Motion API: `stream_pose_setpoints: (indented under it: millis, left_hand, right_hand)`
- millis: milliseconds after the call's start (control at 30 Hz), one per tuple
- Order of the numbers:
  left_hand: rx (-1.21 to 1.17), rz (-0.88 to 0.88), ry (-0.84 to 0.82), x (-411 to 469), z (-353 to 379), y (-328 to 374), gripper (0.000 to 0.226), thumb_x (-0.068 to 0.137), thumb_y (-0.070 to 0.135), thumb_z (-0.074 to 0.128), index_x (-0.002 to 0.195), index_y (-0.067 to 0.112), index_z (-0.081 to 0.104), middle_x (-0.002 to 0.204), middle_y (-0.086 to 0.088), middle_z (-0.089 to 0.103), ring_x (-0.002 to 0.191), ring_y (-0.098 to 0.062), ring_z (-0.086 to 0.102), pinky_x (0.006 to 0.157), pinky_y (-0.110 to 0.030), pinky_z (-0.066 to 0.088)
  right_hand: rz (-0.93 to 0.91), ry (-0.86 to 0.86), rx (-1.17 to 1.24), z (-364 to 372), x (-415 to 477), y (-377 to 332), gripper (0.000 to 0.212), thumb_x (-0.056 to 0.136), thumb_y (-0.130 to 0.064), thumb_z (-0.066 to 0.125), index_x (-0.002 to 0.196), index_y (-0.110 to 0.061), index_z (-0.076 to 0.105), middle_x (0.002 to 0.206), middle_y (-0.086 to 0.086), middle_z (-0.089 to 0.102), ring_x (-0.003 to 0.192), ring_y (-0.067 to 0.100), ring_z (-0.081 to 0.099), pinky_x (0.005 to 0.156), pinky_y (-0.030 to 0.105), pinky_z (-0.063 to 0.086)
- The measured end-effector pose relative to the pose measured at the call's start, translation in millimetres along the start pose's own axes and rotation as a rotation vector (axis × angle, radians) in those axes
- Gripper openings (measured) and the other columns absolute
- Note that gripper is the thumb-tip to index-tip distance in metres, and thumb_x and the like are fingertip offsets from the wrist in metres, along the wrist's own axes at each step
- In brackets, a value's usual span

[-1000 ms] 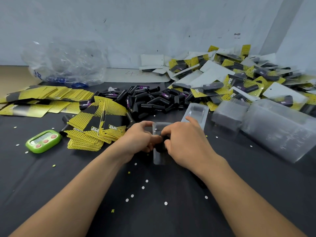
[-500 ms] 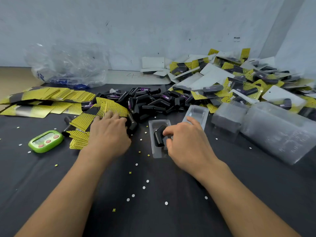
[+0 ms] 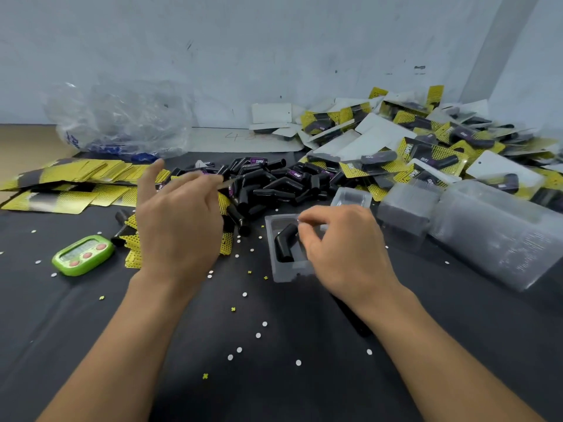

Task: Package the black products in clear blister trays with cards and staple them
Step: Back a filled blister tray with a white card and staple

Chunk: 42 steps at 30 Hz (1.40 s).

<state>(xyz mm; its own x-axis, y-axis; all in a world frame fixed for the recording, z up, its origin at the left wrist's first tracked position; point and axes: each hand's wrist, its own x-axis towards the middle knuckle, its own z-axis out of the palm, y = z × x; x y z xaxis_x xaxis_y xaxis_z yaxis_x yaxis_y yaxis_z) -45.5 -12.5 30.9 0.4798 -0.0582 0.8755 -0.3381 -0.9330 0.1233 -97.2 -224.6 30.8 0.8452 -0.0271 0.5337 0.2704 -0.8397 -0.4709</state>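
Tray (image 3: 275,271): clear blister, flat on the black cloth, cavity up; right hand (image 3: 344,251) curls over its right side.
Product (image 3: 285,243): black bent tube, lying in the tray's cavity.
Loose products (image 3: 268,184): black heap, some with purple labels, just behind the tray.
Card (image 3: 227,183): seen edge-on, blurred, pinched in the left hand (image 3: 176,226), behind-left of the tray.
Card stack (image 3: 134,242): yellow-black, left of the tray.
Fanned cards (image 3: 76,178): far left of the tray.
Empty tray (image 3: 350,197): behind-right of the tray.
Tray stacks (image 3: 487,226): nested, on their sides, right of the tray.
Packs (image 3: 426,153): carded, piled behind-right of the tray.
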Motion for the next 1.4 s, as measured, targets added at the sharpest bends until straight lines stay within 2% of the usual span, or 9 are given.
stream_pose_setpoints:
  millis: [133, 367, 467, 633, 767, 867, 933, 1033, 1400]
  left_hand:
    - [-0.371, 0.081, 0.360, -10.2, 3.3, 39.0, 0.014, 0.099, 0.011, 0.067, 0.101, 0.013, 0.081, 0.104, 0.010, 0.072, 0.112, 0.016, 0.057, 0.098, -0.028, 0.044]
    - [-0.864, -0.007, -0.313, -26.4, 9.0, 72.4, 0.036, 0.093, 0.022, 0.071, 0.129, 0.029, 0.072, 0.127, 0.012, 0.073, 0.117, -0.006, 0.067, 0.097, -0.033, 0.057]
    - [-1.043, -0.335, -0.305, -20.0, 9.0, 66.2, 0.037, 0.083, 0.023, 0.067, 0.117, 0.029, 0.077, 0.105, 0.017, 0.078, 0.101, -0.004, 0.074, 0.087, -0.031, 0.061]
    - [-0.173, -0.468, -0.650, -22.8, 34.3, 41.7, 0.046, 0.095, 0.047, 0.062, 0.138, 0.033, 0.062, 0.110, 0.010, 0.078, 0.104, -0.020, 0.071, 0.089, -0.041, 0.058]
    - [-0.301, -0.498, -0.901, -28.8, 47.3, 40.3, 0.077, 0.087, 0.058, 0.070, 0.151, 0.026, 0.040, 0.104, 0.007, 0.075, 0.109, -0.021, 0.066, 0.085, -0.037, 0.051]
    - [-0.609, -0.722, -0.945, -25.4, 46.8, 38.0, 0.060, 0.082, 0.034, 0.083, 0.132, 0.028, 0.049, 0.076, 0.006, 0.076, 0.072, -0.014, 0.073, 0.062, -0.030, 0.053]
    - [-0.762, -0.844, -0.929, -26.7, 46.2, 39.7, 0.045, 0.083, 0.011, 0.078, 0.118, 0.027, 0.053, 0.061, 0.004, 0.073, 0.053, -0.013, 0.070, 0.048, -0.025, 0.053]
    - [-0.775, -0.890, -0.857, -27.4, 47.2, 39.4, 0.045, 0.085, 0.000, 0.068, 0.124, 0.022, 0.061, 0.057, 0.001, 0.072, 0.047, -0.014, 0.068, 0.046, -0.023, 0.053]
    - [-0.798, -0.958, -0.832, -26.8, 51.0, 25.9, 0.049, 0.094, 0.000, 0.058, 0.140, 0.015, 0.060, 0.072, -0.006, 0.078, 0.061, -0.023, 0.074, 0.058, -0.033, 0.062]
  right_hand:
    - [0.130, 0.013, 0.252, -4.6, -2.0, -15.2, 0.063, 0.097, -0.065, 0.047, 0.075, -0.011, 0.071, 0.064, 0.002, 0.066, 0.062, 0.018, 0.060, 0.062, 0.035, 0.051]
    - [0.384, -0.088, 0.942, -6.2, -1.2, -15.7, 0.080, 0.084, -0.073, 0.061, 0.149, -0.029, 0.047, 0.137, -0.007, 0.065, 0.130, 0.015, 0.060, 0.108, 0.047, 0.050]
    - [0.198, 0.064, 0.585, -14.8, -0.9, -12.2, 0.048, 0.100, -0.015, 0.048, 0.138, -0.043, 0.056, 0.112, -0.024, 0.070, 0.107, -0.001, 0.066, 0.088, 0.022, 0.058]
    - [0.037, -0.062, 0.083, -15.5, -20.6, -14.9, 0.065, 0.093, -0.005, 0.039, 0.149, -0.036, 0.049, 0.062, -0.009, 0.058, 0.061, 0.014, 0.058, 0.057, 0.034, 0.045]
    - [-0.031, -0.168, -0.089, -22.3, -36.6, -27.3, 0.084, 0.088, 0.004, 0.044, 0.159, -0.038, 0.032, 0.058, -0.019, 0.039, 0.049, 0.008, 0.036, 0.055, 0.021, 0.029]
    - [-0.129, -0.066, -0.312, -20.5, -51.9, -33.8, 0.082, 0.068, 0.001, 0.056, 0.147, -0.021, 0.057, 0.066, -0.013, 0.062, 0.046, 0.013, 0.037, 0.052, 0.023, 0.035]
    - [-0.156, -0.043, -0.411, -10.4, -65.8, -32.2, 0.072, 0.071, -0.004, 0.044, 0.139, -0.014, 0.064, 0.066, -0.006, 0.066, 0.048, 0.021, 0.056, 0.069, 0.031, 0.057]
    - [-0.168, -0.072, -0.498, -0.4, -77.9, -26.3, 0.073, 0.076, -0.006, 0.025, 0.135, -0.011, 0.067, 0.064, 0.001, 0.063, 0.045, 0.024, 0.058, 0.099, 0.048, 0.056]
    - [-0.212, -0.132, -0.470, 9.8, -75.4, -24.1, 0.069, 0.081, -0.005, 0.024, 0.135, -0.010, 0.067, 0.070, 0.002, 0.064, 0.045, 0.022, 0.054, 0.111, 0.051, 0.047]
